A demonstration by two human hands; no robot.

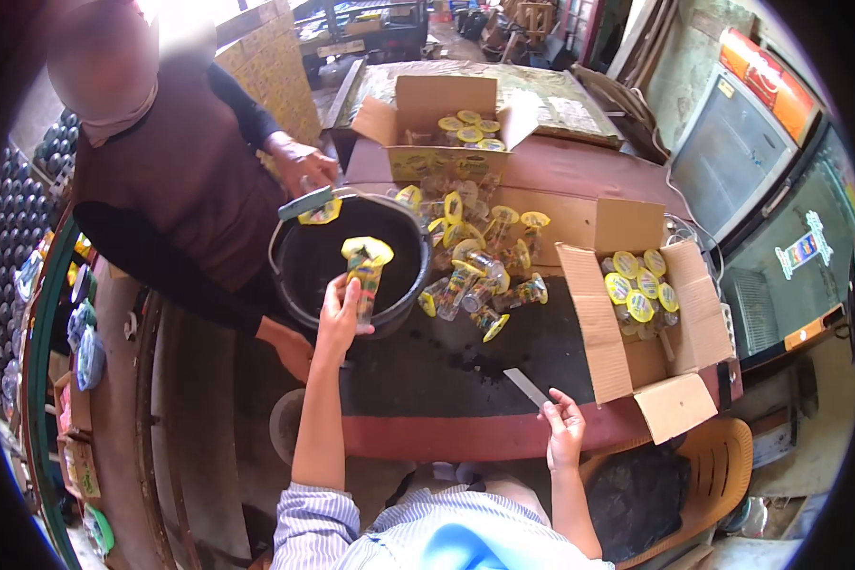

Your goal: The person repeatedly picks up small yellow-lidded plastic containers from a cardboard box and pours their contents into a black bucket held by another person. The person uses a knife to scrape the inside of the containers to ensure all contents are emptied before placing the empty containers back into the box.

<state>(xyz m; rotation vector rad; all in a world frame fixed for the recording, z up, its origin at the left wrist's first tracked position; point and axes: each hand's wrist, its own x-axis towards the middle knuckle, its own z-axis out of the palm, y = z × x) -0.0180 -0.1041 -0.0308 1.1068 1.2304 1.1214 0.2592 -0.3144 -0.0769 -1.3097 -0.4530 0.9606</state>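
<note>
My left hand [337, 318] is closed around a clear plastic cup [364, 275] with a yellow lid film and a printed side. It holds the cup upright over the near part of a black bucket [416, 294]. In my right hand [564, 427], near the table's front edge, is a flat grey metal blade [525, 388], pointing up and left. Several similar cups [465, 280] lie in a loose pile right of the bucket, many tipped on their sides.
A co-worker [161, 180] stands at the left, one hand [304, 163] above the bucket's far rim beside a yellow-topped cup [321, 211]. Open cardboard boxes with cups stand at the right [608, 347] and back [446, 163]. An orange plastic chair [727, 465] stands below the table's right end.
</note>
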